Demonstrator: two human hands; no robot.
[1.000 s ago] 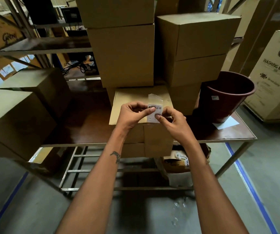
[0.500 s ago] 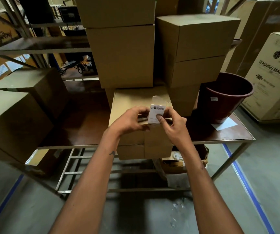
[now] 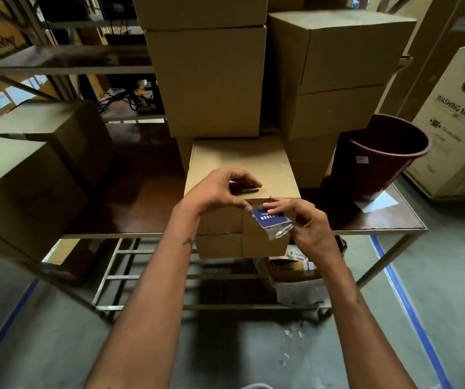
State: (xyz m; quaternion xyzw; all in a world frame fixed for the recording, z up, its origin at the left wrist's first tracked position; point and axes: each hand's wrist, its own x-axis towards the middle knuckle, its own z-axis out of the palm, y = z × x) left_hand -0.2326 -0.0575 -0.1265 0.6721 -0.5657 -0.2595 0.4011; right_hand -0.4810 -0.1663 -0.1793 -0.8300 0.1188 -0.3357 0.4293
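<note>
- Your left hand point(image 3: 220, 189) hangs over the front edge of the plain brown cardboard box point(image 3: 239, 164). Its thumb and forefinger are closed in a pinch on the upper left corner of the small clear plastic packet point(image 3: 272, 220). The other fingers curl loosely above the box top and hold nothing.
- Your right hand point(image 3: 309, 223) grips the same packet from the right, with the fingertips point(image 3: 279, 203) folded over its top edge and the hand curled round its right side.
- The packet is held clear of the box, just in front of the box's upper front edge, and is tilted with its left corner highest.
- A blue card with white lettering shows through the plastic, though the lettering is too blurred to read in full. Something small and pale sits in the packet's lower end; what it is cannot be told.
- The box stands at the front edge of the dark brown wooden table point(image 3: 141, 203), which rests on a metal frame.
- Taller stacks of plain cardboard boxes point(image 3: 206, 80) rise right behind it.
- A dark red plastic bucket point(image 3: 379, 164) stands on the table's right end, on one corner of a white paper sheet point(image 3: 379, 204).
- A white carton printed "LG washing machine" point(image 3: 461, 122) stands on the floor beyond the table's right end.
- Two more brown cartons point(image 3: 23, 186) sit at the left.
</note>
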